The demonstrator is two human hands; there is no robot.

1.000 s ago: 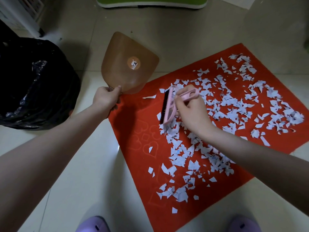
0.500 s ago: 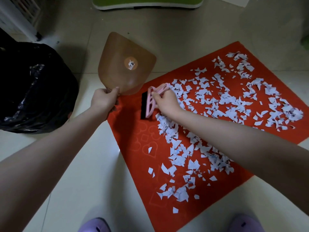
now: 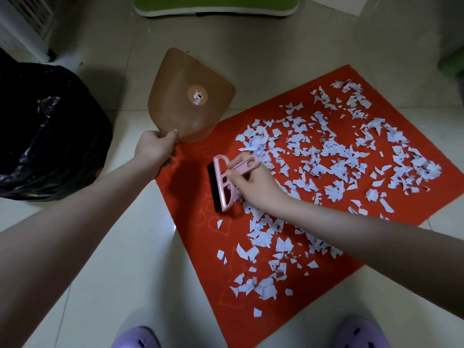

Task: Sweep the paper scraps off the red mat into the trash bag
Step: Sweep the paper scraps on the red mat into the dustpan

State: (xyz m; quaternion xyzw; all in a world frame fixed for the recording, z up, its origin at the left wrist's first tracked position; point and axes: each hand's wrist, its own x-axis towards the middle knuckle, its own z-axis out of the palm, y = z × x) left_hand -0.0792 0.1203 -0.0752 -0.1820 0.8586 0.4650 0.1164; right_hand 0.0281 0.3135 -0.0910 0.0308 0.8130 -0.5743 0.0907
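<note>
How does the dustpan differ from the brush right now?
The dustpan is brown, broad and flat; the brush is pink with black bristles and much narrower. The left hand holds the dustpan at the mat's corner, mostly over the floor; the right hand holds the brush over the mat, at the edge of the paper scraps. Each is gripped in one hand.

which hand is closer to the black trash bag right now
Left. The left hand, holding the brown dustpan, is just right of the trash bag. The right hand grips the pink brush farther right, over the red mat.
</note>
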